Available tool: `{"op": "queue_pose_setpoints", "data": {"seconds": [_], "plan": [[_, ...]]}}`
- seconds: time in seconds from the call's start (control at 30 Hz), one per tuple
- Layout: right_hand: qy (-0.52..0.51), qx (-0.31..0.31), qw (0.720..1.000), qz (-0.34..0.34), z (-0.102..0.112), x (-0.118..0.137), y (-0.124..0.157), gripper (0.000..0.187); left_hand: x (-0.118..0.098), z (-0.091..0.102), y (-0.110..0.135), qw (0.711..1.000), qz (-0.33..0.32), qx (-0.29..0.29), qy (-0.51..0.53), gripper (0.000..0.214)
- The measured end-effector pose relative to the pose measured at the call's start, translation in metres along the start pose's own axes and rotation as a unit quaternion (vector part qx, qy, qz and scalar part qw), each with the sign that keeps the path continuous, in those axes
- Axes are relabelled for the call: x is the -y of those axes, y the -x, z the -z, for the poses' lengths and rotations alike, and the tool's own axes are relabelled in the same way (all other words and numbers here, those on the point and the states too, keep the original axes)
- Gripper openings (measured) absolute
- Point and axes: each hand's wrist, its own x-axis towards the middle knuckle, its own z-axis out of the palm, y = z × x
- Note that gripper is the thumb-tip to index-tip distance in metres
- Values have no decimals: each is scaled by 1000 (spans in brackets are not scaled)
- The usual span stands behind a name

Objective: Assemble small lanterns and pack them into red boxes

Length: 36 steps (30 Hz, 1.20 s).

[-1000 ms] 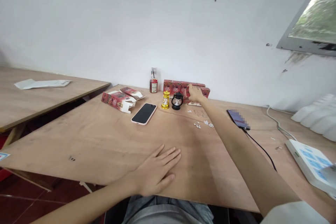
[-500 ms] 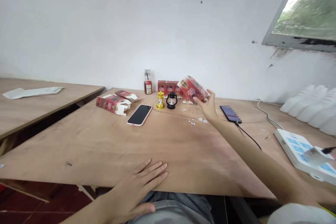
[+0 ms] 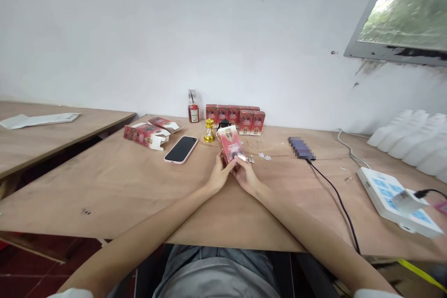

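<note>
A small red printed cardboard box [image 3: 231, 142] is held tilted above the middle of the table. My left hand [image 3: 220, 172] grips its lower left side, and my right hand [image 3: 245, 173] grips the lower right, thumbs near each other on the front. Just behind the box, a black miniature lantern [image 3: 224, 123] is partly hidden. To its left stands a gold miniature lantern [image 3: 209, 131]. Several similar red boxes [image 3: 251, 123] stand upright in rows near the wall. Small white pieces [image 3: 264, 156] lie on the table right of my hands.
Two opened red boxes [image 3: 146, 135] lie at left, near a phone [image 3: 181, 149]. A bottle [image 3: 193, 111] stands by the wall. On the right are a second phone [image 3: 301, 148] on a black cable, a white power strip [image 3: 398, 200] and white stacked objects [image 3: 412, 139].
My right hand has brought the red box from the back row toward the middle. My left hand has lifted off the table's front edge and now grips the box too.
</note>
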Motion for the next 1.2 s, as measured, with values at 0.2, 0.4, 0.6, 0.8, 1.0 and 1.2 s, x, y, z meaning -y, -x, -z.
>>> {"op": "queue_pose_setpoints", "data": {"seconds": [0.2,0.4,0.6,0.8,1.0,1.2], "plan": [[-1,-6,1000,-4,-3,2,-11,36,-9,18,-6,998,-45,39,-21,73],[5,46,998,-29,0,4,-7,29,-29,30,-1,978,-138,77,-139,89],[13,34,999,-37,0,3,-6,30,-31,38,-8,974,-130,128,-132,74],[31,56,997,-36,1,3,-7,34,-26,35,-6,984,-94,118,-96,73],[46,52,997,-22,-1,2,-6,38,-24,29,2,985,-110,66,-113,68],[43,30,999,9,-5,0,-2,41,-22,26,1,995,-54,42,-70,65]]}}
